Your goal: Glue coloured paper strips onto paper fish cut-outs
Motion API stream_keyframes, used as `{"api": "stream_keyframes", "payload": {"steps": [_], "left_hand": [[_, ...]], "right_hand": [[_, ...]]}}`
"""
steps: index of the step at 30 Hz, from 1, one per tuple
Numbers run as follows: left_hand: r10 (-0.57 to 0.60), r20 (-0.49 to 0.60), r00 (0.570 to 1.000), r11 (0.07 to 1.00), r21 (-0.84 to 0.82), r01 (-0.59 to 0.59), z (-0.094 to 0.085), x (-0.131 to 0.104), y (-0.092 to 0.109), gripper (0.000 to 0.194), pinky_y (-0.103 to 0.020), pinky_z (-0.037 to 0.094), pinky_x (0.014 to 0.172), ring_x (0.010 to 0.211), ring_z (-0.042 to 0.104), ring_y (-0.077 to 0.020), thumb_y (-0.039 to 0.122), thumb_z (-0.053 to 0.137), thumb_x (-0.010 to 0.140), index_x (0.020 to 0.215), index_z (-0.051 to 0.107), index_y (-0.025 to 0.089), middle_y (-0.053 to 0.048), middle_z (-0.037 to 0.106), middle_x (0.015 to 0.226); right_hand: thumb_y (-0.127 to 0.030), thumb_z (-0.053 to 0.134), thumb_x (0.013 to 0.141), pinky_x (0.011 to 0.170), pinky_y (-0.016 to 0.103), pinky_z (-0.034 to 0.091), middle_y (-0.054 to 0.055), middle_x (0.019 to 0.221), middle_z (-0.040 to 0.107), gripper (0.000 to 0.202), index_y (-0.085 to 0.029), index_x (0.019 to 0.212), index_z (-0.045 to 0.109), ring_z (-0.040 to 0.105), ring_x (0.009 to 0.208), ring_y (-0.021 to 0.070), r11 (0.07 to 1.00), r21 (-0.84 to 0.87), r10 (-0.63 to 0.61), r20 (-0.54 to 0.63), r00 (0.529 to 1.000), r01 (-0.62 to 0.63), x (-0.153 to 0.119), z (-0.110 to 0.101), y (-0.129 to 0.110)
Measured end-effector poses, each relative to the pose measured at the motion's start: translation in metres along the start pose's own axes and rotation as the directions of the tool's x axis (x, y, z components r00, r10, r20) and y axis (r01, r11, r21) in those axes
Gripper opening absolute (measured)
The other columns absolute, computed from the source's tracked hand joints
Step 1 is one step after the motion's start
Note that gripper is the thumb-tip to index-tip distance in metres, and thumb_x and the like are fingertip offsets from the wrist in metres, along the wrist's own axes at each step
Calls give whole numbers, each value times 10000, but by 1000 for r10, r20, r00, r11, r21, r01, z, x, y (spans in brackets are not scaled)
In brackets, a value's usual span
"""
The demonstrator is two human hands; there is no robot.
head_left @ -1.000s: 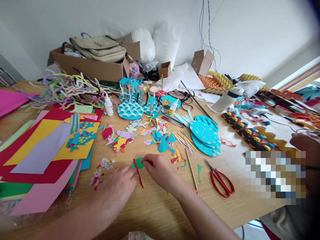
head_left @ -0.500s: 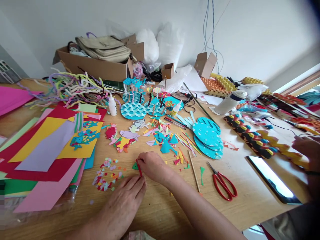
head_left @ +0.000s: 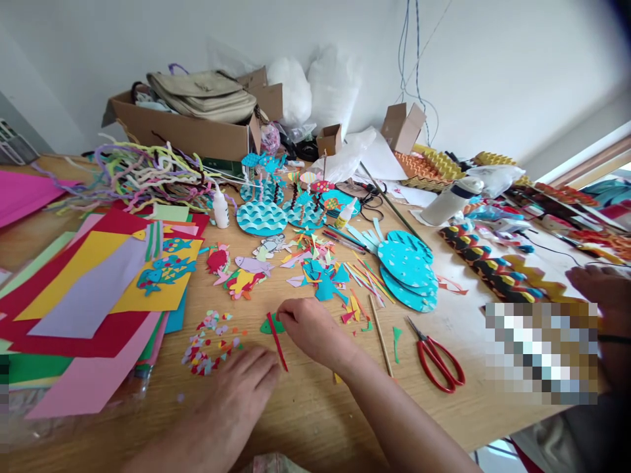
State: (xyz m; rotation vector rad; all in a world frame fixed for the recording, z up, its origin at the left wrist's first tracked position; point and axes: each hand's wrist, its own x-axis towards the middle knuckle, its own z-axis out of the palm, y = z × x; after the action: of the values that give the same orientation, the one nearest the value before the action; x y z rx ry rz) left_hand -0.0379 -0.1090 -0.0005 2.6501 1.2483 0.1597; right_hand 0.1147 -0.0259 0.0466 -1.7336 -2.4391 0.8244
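A small green paper fish [head_left: 267, 326] lies on the table with a thin red strip [head_left: 278, 345] across it, the strip's lower end reaching past the fish. My right hand [head_left: 313, 328] is at the fish's right end, its fingers curled together; whatever is between the fingertips is hidden. Just left of the strip's lower end, my left hand [head_left: 249, 384] rests low over the table, fingers side by side and fairly flat. Small paper confetti [head_left: 210, 341] is scattered left of the fish. Several cut paper fish [head_left: 246, 272] lie beyond it.
Red-handled scissors [head_left: 438, 364] and a wooden stick [head_left: 381, 335] lie at right. Coloured paper sheets [head_left: 98, 282] cover the left. Glue bottles [head_left: 221, 209], blue discs [head_left: 407, 263] and pipe cleaners [head_left: 148, 174] stand farther back. Another person's hand [head_left: 596, 282] is at far right.
My right hand has moved slightly right, off the red strip, uncovering more of the green fish. My left hand has drawn back a little to the left from the strip.
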Motion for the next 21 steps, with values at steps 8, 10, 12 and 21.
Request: {"api": "stream_keyframes", "payload": {"steps": [8,10,12,21], "left_hand": [[-255,120,960,818,-502,280,-58,50,-46,340,-281,450,792,911,585,-165,81,336,758,994,545,208,-13,648,977],[-244,142,959,791,-543,282,-46,59,-54,332,-297,441,809,924,578,-175,86,346,743,985,546,194,-31,645,974],[-237,147,960,784,-555,278,-32,64,-59,342,-305,434,823,923,577,-177,71,345,719,968,549,186,-38,644,964],[-232,113,966,758,-601,253,-10,69,-72,334,-286,444,804,892,588,-161,70,339,725,971,534,186,-34,638,944]], "right_hand": [[-158,460,764,455,198,252,-45,496,466,230,-139,797,686,355,466,69,850,518,54,95,994,-96,-5,17,9],[-199,475,764,409,200,193,-74,439,364,228,-122,853,671,270,398,52,681,705,89,188,978,-198,-7,21,9],[-256,516,740,380,199,133,-91,431,341,259,-111,913,644,218,360,36,444,849,85,277,957,-285,-13,24,10],[-338,672,612,344,196,62,-70,472,478,460,-85,975,547,260,317,16,-11,939,36,344,938,-344,-29,37,9]]}}
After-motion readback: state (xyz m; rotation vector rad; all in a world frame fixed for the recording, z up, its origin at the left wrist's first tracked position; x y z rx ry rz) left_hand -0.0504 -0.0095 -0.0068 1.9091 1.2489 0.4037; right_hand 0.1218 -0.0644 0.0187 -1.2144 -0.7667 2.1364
